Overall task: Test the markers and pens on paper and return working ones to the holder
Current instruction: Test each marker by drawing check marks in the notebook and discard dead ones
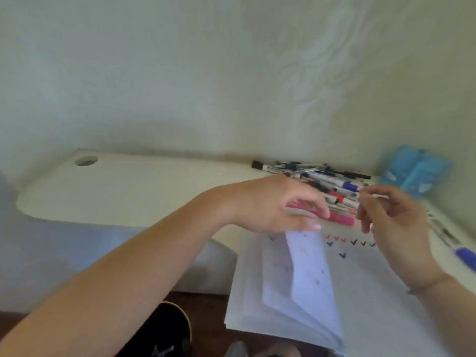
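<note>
Pile of pens (322, 180) on bench (128, 191), just beyond both hands, long axes mostly left-right. Left hand (278, 202) lifting paper (309, 274), nearer pile. Right hand (394, 217) pinching thin pen (374, 195).

A wide stretch of the white desk (134, 191) is being left bare on the left, from the round cable hole (86, 161) toward the middle. The back right is being crowded by a heap of pens and markers (324, 184), lying against the wall (231, 73), with a blue packet (414, 168) just beside it. The near right is being covered by sheets of paper (373, 292), one being lifted by the left hand (280, 204). The right edge is being blocked by a blue-capped marker (463, 256).
</note>
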`<act>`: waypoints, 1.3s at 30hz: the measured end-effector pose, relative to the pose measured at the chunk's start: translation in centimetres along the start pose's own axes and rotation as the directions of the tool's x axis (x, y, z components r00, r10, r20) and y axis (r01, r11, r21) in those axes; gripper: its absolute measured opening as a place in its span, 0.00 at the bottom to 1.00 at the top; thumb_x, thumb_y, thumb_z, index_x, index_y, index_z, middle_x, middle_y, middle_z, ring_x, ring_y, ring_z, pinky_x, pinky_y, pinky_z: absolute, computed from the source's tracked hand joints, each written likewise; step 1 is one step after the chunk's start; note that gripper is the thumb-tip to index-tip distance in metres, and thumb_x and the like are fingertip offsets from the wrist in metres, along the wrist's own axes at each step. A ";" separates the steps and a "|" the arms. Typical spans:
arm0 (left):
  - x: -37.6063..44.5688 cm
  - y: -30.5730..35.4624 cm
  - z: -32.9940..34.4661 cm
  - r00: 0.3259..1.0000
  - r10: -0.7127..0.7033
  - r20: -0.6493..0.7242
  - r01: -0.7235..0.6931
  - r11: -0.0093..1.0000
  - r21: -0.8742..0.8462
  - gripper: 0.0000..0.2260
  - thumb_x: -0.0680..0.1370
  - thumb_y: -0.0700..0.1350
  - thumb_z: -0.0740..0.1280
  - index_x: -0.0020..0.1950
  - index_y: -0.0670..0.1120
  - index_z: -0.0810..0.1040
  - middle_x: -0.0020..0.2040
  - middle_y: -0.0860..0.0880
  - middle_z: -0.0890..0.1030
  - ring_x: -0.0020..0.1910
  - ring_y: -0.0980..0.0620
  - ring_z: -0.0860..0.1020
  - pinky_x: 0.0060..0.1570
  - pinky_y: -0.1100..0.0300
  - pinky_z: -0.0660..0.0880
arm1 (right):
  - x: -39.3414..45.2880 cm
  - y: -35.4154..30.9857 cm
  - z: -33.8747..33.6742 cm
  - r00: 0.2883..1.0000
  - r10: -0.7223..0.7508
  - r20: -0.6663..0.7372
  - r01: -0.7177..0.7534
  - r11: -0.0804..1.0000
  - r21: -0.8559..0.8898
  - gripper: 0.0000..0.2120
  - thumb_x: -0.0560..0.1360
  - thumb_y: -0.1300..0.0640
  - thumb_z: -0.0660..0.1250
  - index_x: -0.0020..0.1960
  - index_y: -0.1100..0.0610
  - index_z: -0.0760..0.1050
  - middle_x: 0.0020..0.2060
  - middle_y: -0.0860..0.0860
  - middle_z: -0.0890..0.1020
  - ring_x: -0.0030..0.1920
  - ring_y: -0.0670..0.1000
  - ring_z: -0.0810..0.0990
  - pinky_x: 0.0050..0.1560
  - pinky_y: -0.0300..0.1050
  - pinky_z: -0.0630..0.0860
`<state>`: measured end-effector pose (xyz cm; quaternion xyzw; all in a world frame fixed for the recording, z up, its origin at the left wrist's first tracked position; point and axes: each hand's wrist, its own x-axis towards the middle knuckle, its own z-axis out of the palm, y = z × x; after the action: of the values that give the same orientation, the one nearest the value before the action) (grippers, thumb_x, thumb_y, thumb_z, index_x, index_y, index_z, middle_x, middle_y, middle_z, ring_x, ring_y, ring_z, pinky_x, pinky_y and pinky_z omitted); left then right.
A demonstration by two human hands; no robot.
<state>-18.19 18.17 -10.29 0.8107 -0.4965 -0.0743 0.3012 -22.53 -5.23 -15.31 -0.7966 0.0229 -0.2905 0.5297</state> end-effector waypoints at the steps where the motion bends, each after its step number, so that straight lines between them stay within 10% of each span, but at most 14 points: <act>1: 1.6 0.6 0.6 0.991 -0.004 0.136 0.003 1.000 0.009 0.11 0.79 0.49 0.67 0.61 0.50 0.79 0.59 0.56 0.79 0.55 0.64 0.76 0.56 0.62 0.74 | -0.1 1.4 -1.1 1.000 0.017 0.021 -0.014 0.992 -0.124 0.07 0.76 0.60 0.67 0.44 0.49 0.77 0.28 0.48 0.81 0.24 0.48 0.74 0.26 0.38 0.71; 5: 6.8 1.4 3.0 0.873 -0.147 0.466 0.022 0.964 0.264 0.13 0.80 0.53 0.64 0.64 0.52 0.76 0.60 0.55 0.78 0.47 0.61 0.75 0.42 0.70 0.72 | 0.2 5.1 -3.9 0.993 0.091 0.076 -0.008 0.690 -0.723 0.10 0.74 0.52 0.68 0.55 0.44 0.77 0.47 0.44 0.80 0.45 0.48 0.77 0.41 0.42 0.71; 10: 9.9 2.7 5.9 0.874 -0.322 0.363 0.081 0.834 0.546 0.21 0.79 0.61 0.61 0.66 0.50 0.73 0.58 0.48 0.80 0.54 0.47 0.78 0.47 0.57 0.73 | 1.6 6.3 -4.6 0.983 0.137 0.122 0.040 0.485 -0.874 0.19 0.77 0.41 0.59 0.68 0.38 0.67 0.65 0.43 0.70 0.64 0.49 0.67 0.53 0.44 0.73; 16: 9.2 5.6 10.5 0.869 0.093 0.486 -0.341 0.824 0.452 0.21 0.80 0.57 0.62 0.69 0.49 0.66 0.52 0.43 0.76 0.48 0.40 0.77 0.46 0.48 0.74 | 2.7 8.0 -5.5 0.978 0.195 0.078 -0.025 0.478 -0.878 0.22 0.78 0.42 0.56 0.71 0.41 0.63 0.68 0.43 0.69 0.66 0.51 0.64 0.61 0.45 0.69; 23: 9.8 1.0 10.7 0.898 0.333 0.289 -0.435 0.773 0.462 0.16 0.79 0.59 0.62 0.61 0.51 0.75 0.45 0.50 0.79 0.44 0.45 0.79 0.35 0.57 0.69 | 2.8 8.7 -6.4 0.988 0.155 -0.016 -0.099 0.544 -0.833 0.10 0.76 0.46 0.63 0.57 0.42 0.73 0.53 0.40 0.78 0.58 0.47 0.69 0.51 0.41 0.70; 27: 10.2 -2.7 10.9 0.959 0.260 -0.112 -0.174 0.854 0.490 0.15 0.76 0.59 0.63 0.57 0.51 0.77 0.48 0.53 0.78 0.46 0.49 0.79 0.37 0.56 0.77 | 3.0 8.6 -7.3 0.992 0.065 -0.105 -0.118 0.750 -0.650 0.07 0.76 0.55 0.67 0.54 0.48 0.79 0.45 0.44 0.80 0.50 0.48 0.73 0.47 0.37 0.68; 31: 11.4 -3.7 9.0 0.913 0.238 -0.332 -0.016 0.833 0.553 0.24 0.78 0.61 0.63 0.67 0.46 0.73 0.63 0.48 0.74 0.60 0.46 0.74 0.56 0.51 0.74 | 2.5 5.2 -7.7 0.968 -0.059 -0.245 -0.019 0.952 -0.304 0.06 0.76 0.57 0.68 0.45 0.46 0.79 0.36 0.44 0.81 0.39 0.50 0.77 0.38 0.26 0.69; 36: 12.3 -2.5 7.8 0.741 0.469 -0.480 -0.021 0.731 0.682 0.14 0.80 0.53 0.64 0.44 0.44 0.78 0.40 0.47 0.76 0.38 0.44 0.72 0.36 0.51 0.70 | 1.4 2.9 -5.8 0.982 -0.034 -0.188 0.008 0.991 -0.135 0.09 0.74 0.46 0.62 0.42 0.47 0.79 0.34 0.44 0.81 0.33 0.45 0.78 0.35 0.28 0.71; 39: 12.6 -2.9 8.0 0.749 0.489 -0.448 -0.089 0.743 0.663 0.15 0.80 0.54 0.64 0.47 0.42 0.78 0.43 0.45 0.77 0.41 0.43 0.73 0.40 0.50 0.70 | 1.3 2.5 -5.8 0.984 0.028 -0.176 -0.033 0.999 -0.022 0.13 0.73 0.47 0.63 0.40 0.55 0.80 0.27 0.48 0.79 0.26 0.43 0.74 0.31 0.28 0.69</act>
<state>-13.12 5.11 -16.14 0.7503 -0.4989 0.3969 0.1748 -23.62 -11.61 -15.26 -0.7740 0.0854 -0.3511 0.5199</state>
